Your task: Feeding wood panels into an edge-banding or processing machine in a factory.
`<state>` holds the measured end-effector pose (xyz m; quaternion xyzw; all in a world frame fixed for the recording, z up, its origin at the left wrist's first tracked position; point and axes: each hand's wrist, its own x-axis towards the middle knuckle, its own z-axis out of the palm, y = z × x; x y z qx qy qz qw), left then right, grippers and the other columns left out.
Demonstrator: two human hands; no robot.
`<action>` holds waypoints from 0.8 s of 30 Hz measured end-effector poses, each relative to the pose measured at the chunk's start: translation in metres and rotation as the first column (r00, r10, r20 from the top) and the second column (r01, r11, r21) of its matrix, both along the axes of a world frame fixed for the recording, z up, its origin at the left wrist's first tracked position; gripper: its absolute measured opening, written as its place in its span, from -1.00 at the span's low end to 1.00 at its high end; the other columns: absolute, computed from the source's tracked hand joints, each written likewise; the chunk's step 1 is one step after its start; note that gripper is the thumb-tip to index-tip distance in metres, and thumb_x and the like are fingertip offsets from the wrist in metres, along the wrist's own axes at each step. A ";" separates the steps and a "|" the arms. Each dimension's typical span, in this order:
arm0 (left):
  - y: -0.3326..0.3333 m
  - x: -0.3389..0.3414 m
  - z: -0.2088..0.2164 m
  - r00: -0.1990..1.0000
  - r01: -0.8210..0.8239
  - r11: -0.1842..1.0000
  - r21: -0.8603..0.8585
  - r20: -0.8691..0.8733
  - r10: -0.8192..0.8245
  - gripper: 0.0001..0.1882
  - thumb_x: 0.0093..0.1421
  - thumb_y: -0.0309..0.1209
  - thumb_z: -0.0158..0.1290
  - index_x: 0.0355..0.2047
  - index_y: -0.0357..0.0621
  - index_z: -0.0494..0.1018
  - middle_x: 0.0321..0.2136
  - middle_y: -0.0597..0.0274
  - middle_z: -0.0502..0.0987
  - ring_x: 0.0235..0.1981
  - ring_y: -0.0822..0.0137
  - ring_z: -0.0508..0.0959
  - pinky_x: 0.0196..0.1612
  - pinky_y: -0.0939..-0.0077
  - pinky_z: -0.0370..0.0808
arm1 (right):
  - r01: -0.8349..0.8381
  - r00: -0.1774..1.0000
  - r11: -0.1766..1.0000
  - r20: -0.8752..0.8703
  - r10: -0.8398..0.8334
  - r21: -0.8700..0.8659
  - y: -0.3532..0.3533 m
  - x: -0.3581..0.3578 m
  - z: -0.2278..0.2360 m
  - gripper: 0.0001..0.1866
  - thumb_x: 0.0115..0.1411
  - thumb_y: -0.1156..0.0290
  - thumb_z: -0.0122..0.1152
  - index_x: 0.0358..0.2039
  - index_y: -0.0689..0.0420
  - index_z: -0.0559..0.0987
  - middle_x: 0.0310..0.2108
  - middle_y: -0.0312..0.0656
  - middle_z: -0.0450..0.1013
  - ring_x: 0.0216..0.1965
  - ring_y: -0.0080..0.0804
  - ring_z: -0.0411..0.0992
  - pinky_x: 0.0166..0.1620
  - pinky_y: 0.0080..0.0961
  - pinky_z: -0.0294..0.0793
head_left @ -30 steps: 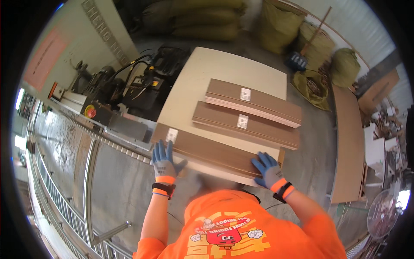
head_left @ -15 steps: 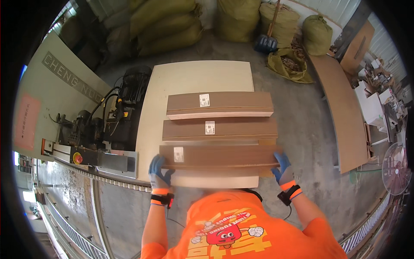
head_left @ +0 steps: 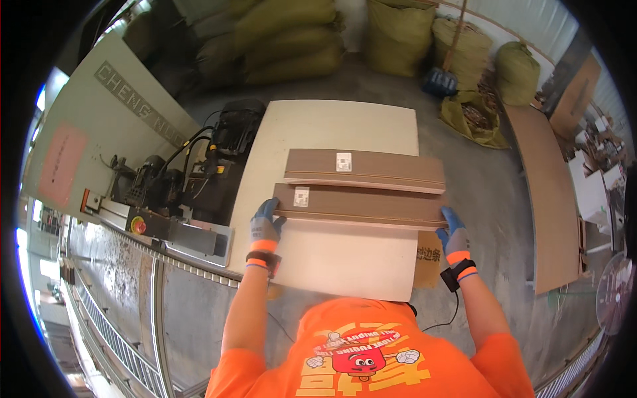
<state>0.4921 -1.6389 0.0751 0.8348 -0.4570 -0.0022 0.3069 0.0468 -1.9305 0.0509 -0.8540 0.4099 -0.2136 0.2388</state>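
Observation:
Both my hands, in blue-and-grey work gloves, grip the short ends of a long bundle of brown boards (head_left: 371, 203) with a white label near its left end. My left hand (head_left: 267, 222) is closed on the left end, my right hand (head_left: 454, 232) on the right end. Just beyond lies a similar labelled bundle (head_left: 398, 166), set slightly to the right, on a large pale sheet (head_left: 348, 255). The held bundle lies close along its near side and covers whatever is beneath. Whether it rests or hangs just above, I cannot tell.
To the left stands a machine with black motors (head_left: 237, 129) and a red button (head_left: 138, 225). Full green sacks (head_left: 292, 46) and a shovel (head_left: 439, 81) are at the back. A long brown panel (head_left: 544, 199) and a fan (head_left: 614, 295) stand at the right.
My hands have carried the near bundle away from my body, up to the far bundle. The middle bundle seen before is now hidden behind or under it. The whole view has shifted.

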 end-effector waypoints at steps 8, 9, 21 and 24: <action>-0.003 -0.004 0.004 0.998 -0.059 0.998 -0.026 0.021 0.059 -0.46 0.04 -0.49 0.28 0.08 -0.11 0.46 0.08 -0.03 0.53 0.10 -0.06 0.51 0.18 0.23 0.45 | -0.013 0.985 0.977 0.171 -0.024 0.212 -0.013 0.003 0.000 -0.27 0.11 0.67 0.26 0.31 0.12 0.29 0.27 0.01 0.30 0.25 -0.05 0.29 0.30 -0.28 0.30; -0.001 0.001 -0.001 0.995 -0.083 0.995 -0.046 -0.058 0.081 -0.42 0.07 -0.45 0.27 0.14 -0.16 0.43 0.10 -0.03 0.51 0.11 -0.03 0.51 0.19 0.24 0.44 | -0.043 0.988 0.979 0.151 0.013 0.200 -0.017 0.004 0.000 -0.29 0.15 0.59 0.26 0.32 0.12 0.28 0.28 0.04 0.27 0.30 -0.03 0.24 0.34 -0.26 0.21; 0.087 -0.137 -0.031 0.973 -0.144 0.925 0.352 0.223 0.066 -0.32 0.34 -0.07 -0.10 0.38 -0.09 0.13 0.37 -0.01 0.18 0.39 0.06 0.18 0.44 0.11 0.03 | -0.551 0.828 0.811 -0.254 0.500 -0.197 0.089 0.021 0.012 -0.25 0.01 0.17 0.35 0.23 0.09 0.38 0.35 0.13 0.11 0.33 0.23 0.10 0.30 0.11 0.15; 0.100 -0.164 -0.028 0.970 -0.133 0.963 0.233 0.230 0.079 -0.43 0.31 -0.22 -0.04 0.31 -0.03 0.26 0.36 0.03 0.20 0.38 0.03 0.19 0.42 0.03 0.11 | -0.679 0.722 0.724 -0.291 0.628 -0.122 0.105 0.047 -0.002 -0.24 -0.03 0.10 0.36 0.20 0.10 0.41 0.34 0.13 0.13 0.33 0.24 0.09 0.30 0.12 0.14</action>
